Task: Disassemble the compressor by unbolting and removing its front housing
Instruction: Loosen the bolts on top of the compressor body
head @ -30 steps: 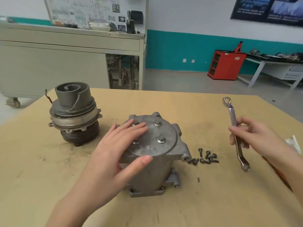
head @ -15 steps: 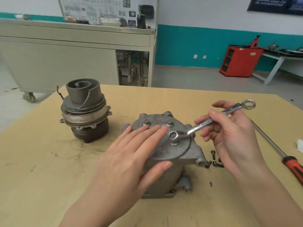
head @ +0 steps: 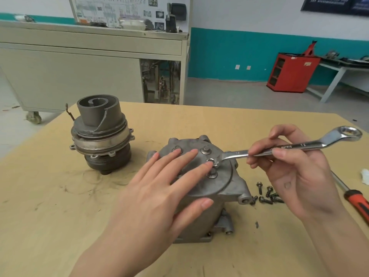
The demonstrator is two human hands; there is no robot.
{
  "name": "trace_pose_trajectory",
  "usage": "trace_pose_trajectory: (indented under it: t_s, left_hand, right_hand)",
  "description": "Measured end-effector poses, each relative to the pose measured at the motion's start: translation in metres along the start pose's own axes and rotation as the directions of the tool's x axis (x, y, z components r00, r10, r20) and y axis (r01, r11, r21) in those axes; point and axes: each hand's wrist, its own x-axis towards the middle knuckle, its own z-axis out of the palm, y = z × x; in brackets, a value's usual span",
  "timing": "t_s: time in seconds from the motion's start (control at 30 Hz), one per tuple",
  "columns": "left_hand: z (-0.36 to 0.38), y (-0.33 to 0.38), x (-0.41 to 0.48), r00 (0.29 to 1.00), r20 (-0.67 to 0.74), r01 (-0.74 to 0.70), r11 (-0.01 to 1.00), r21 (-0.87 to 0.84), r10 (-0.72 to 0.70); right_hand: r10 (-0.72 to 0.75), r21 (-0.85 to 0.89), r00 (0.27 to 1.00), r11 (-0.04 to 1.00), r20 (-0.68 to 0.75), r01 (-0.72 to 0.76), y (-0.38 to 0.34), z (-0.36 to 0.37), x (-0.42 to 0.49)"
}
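Views listed: 1. Head view: carried at the person's head, faced forward and down over the table (head: 50, 216). Range: close; the compressor housing (head: 225, 184) is framed at centre. The workshop floor (head: 229, 92) and back wall (head: 229, 50) are taken in above through a wide-angle lens.

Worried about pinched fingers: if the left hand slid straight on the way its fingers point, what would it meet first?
Most likely the wrench, whose ring end sits on a housing bolt just ahead of the fingertips of the left hand.
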Motion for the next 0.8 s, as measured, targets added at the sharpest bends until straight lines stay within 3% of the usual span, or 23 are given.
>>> trace_pose_trajectory:
  t_s: [0.27,0.4,0.57,0.8]
  left_hand:
    - [-0.0012,0.0049,0.0074,0.997,-0.006,-0.076,0.996,0.038,0.076]
    - [0.0021,0.0047,0.0059,0.992,-0.066,-0.104,0.994,0.023,0.105]
    - [0.0070,0.0049,0.0070,0.982,-0.091,-0.150,0.980,0.134,0.163]
    - [0.0073,0.0059,0.0090,0.982,-0.107,-0.138,0.979,0.151,0.155]
  right_hand:
    - [-0.010,0.058,0.999,0.998,-0.031,0.011,0.0005,-0.0002,0.0002]
    - [0.024,0.046,1.000,0.999,0.012,-0.024,-0.0004,-0.0004,-0.0016]
    - [0.071,0.067,0.996,0.995,-0.058,-0.068,0.0040,-0.0034,-0.0029]
    - [0.144,0.135,0.986,0.982,-0.083,-0.132,0.0078,-0.0057,-0.0035]
